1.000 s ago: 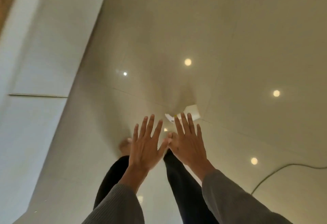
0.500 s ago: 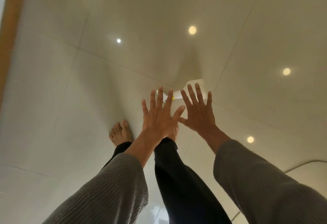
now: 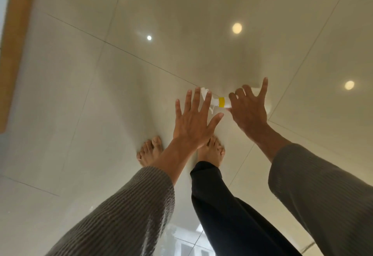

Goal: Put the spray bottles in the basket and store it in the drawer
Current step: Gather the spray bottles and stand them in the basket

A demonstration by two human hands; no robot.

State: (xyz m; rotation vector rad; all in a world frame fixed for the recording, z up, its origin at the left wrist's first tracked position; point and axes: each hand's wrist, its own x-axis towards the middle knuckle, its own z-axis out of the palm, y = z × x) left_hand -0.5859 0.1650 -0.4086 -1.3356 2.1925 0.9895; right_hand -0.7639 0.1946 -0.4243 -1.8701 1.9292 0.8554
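Observation:
A white spray bottle [image 3: 219, 102] with a yellow collar lies on its side on the glossy floor, its trigger head pointing left. My right hand [image 3: 249, 108] hovers over the bottle's body with fingers spread and hides most of it. My left hand [image 3: 193, 123] is spread flat just left of the trigger head, holding nothing. No basket or drawer is in view.
Pale glossy floor tiles [image 3: 101, 94] fill the view, mirroring ceiling lights. My bare feet [image 3: 150, 151] stand just below the hands. A wooden strip [image 3: 17, 39] runs along the left edge. A thin cable [image 3: 308, 245] shows at the bottom right.
The view has tilted down and the white cabinet at the left has left the frame. Both hands have spread apart, the right one moving over the bottle's body; the bottle's yellow collar now shows.

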